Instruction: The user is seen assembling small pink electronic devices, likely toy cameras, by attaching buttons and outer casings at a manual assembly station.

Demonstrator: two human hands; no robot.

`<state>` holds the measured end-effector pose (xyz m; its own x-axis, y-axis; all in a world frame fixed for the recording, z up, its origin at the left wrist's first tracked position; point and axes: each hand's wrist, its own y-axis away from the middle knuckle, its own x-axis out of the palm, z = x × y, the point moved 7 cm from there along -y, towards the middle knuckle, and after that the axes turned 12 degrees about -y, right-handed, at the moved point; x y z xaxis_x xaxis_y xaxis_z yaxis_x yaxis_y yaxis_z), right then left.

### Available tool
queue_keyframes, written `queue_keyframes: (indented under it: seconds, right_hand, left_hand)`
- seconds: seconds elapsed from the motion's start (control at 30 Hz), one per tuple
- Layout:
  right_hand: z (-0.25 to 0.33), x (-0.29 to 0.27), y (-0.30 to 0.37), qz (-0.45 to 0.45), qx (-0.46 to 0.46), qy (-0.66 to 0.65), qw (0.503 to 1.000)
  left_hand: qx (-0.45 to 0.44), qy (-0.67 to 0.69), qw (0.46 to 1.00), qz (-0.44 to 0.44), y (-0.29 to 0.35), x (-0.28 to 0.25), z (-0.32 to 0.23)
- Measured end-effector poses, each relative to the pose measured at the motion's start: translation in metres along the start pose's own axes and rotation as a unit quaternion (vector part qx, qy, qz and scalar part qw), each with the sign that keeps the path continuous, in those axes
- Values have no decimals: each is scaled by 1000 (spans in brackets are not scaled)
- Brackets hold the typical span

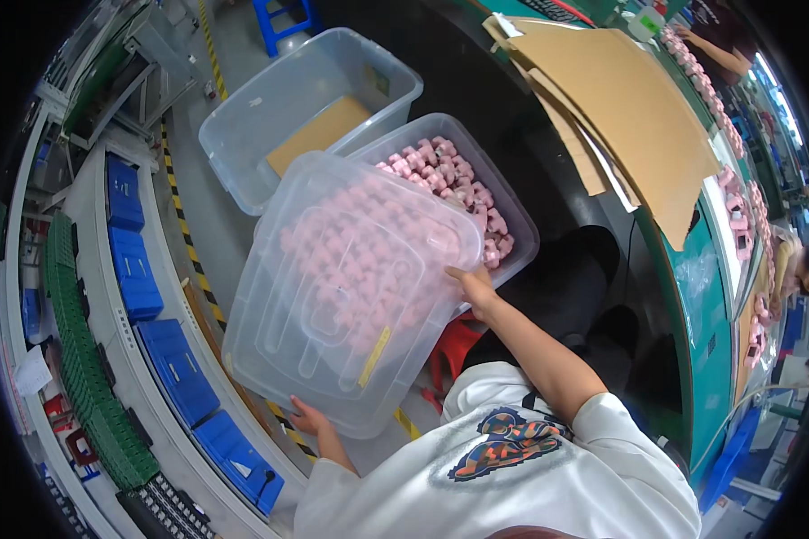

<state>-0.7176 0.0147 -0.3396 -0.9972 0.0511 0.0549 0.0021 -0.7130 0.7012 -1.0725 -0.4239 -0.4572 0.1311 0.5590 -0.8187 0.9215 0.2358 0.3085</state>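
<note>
Seen from above through a wide fisheye lens, a person in a printed white T-shirt (548,458) has both bare hands at a large, translucent plastic lid (351,296). The lid slants across the near left part of a clear plastic bin (523,235) filled with small pink parts (440,171), many of them visible, blurred, through the plastic. The right hand (474,289) is clamped on the lid's right-hand edge, fingers over the top. The left hand (310,418) is at the lower left edge, fingers spread a little; its underside is hidden, so I cannot tell whether it is closed on the rim. A yellow strip (375,357) lies on the lid between the two hands. Just beyond the filled bin is a second clear bin (234,135) with a flat brown sheet (319,130) inside. A red stool (456,346) shows beside the right forearm. On the left, blue trays (178,370) line a curved-looking pale bench (139,337); on the right, large cardboard sheets (620,108) lie over a green worktop (679,305), with more pink pieces beyond
</note>
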Motion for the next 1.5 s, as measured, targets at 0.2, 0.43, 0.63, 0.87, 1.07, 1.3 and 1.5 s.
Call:
queue_keyframes:
  seconds: [0.2,0.43,0.63,0.87,1.07,1.3,1.5]
  right_hand:
    - [-36,-19,-24,47,102,-38,993]
    - [13,1,-93,113,1,-107,988]
    - [166,77,-152,181,-120,-91,972]
    - [122,12,-165,128,-224,262,930]
    - [38,-67,-187,51,-203,442,872]
    - [-4,-53,-150,77,-111,510,849]
    - [-9,-86,-159,46,-123,479,868]
  left_hand:
    - [101,-26,992,-67,-8,-35,-54]
    - [190,59,980,-22,-32,2,-222]
    - [285,45,957,45,-97,107,-421]
    - [485,-352,800,-32,-73,210,-483]
    - [515,-330,791,-10,-123,235,-496]
    - [575,-278,769,-22,-251,201,-542]
    - [581,-143,787,-147,-27,196,-532]
